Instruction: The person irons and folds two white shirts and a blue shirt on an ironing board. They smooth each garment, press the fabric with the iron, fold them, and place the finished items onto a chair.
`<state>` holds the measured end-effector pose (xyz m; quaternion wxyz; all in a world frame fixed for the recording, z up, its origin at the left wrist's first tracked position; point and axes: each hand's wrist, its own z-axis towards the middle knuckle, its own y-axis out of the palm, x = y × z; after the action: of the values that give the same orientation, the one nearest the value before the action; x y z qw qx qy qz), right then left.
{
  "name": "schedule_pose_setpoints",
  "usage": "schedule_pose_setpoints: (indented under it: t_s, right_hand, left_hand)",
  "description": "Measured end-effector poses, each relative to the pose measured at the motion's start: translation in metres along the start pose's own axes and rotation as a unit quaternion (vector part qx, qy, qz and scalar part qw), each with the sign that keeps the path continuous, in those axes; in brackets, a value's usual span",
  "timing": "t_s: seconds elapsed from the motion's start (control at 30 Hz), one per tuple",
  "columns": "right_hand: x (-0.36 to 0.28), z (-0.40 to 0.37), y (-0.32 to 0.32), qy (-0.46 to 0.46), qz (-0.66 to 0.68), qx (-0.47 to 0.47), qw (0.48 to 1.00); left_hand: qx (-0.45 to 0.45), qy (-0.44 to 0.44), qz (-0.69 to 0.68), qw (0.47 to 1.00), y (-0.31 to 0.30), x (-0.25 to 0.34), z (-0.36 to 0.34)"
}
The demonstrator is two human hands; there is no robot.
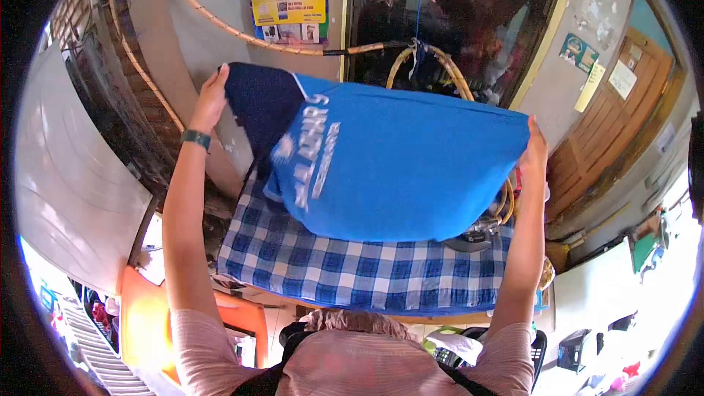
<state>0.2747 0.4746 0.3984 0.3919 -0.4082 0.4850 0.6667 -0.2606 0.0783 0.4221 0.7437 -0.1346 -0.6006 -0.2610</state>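
A blue shirt (pixel 411 165) with a navy section and white lettering hangs stretched between my two hands. At its upper left, my left hand (pixel 214 95) pinches the navy corner. My right hand (pixel 535 145) grips the opposite blue corner on the right. The cloth sags in the middle, in front of a table covered with a blue-and-white checked cloth (pixel 367 271). Partly hidden behind the shirt's lower right edge, a grey metallic object (pixel 477 237) rests on the table.
An orange striped cord (pixel 220 26) runs from the upper left to a hanging loop by the dark window (pixel 469 15). An orange plastic chair (pixel 143 315) stands at lower left. On the right are a wooden door (pixel 612 125) and a white surface (pixel 598 279).
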Motion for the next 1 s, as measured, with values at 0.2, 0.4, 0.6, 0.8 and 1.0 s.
schedule_pose_setpoints:
  t_s: [0.2, 0.4, 0.6, 0.8, 1.0]
  right_hand:
    - [-0.034, -0.010, 0.032, -0.046, 0.046, -0.017, 0.998]
    - [-0.023, -0.055, 0.015, -0.012, 0.142, -0.147, 0.979]
    - [0.088, -0.097, -0.095, 0.028, 0.124, -0.107, 0.986]
    - [0.133, -0.195, -0.123, -0.001, -0.255, -0.227, 0.940]
    - [0.202, -0.265, -0.178, 0.025, -0.638, -0.298, 0.709]
  left_hand:
    - [-0.043, 0.215, -0.028, 0.975, 0.028, 0.034, 0.048]
    - [0.196, 0.298, 0.295, 0.886, -0.013, 0.052, -0.013]
    - [0.099, 0.138, 0.371, 0.913, -0.064, -0.015, -0.120]
    - [0.021, -0.130, 0.508, 0.851, -0.123, -0.142, -0.233]
    - [-0.348, -0.415, 0.475, 0.694, -0.130, -0.244, -0.361]
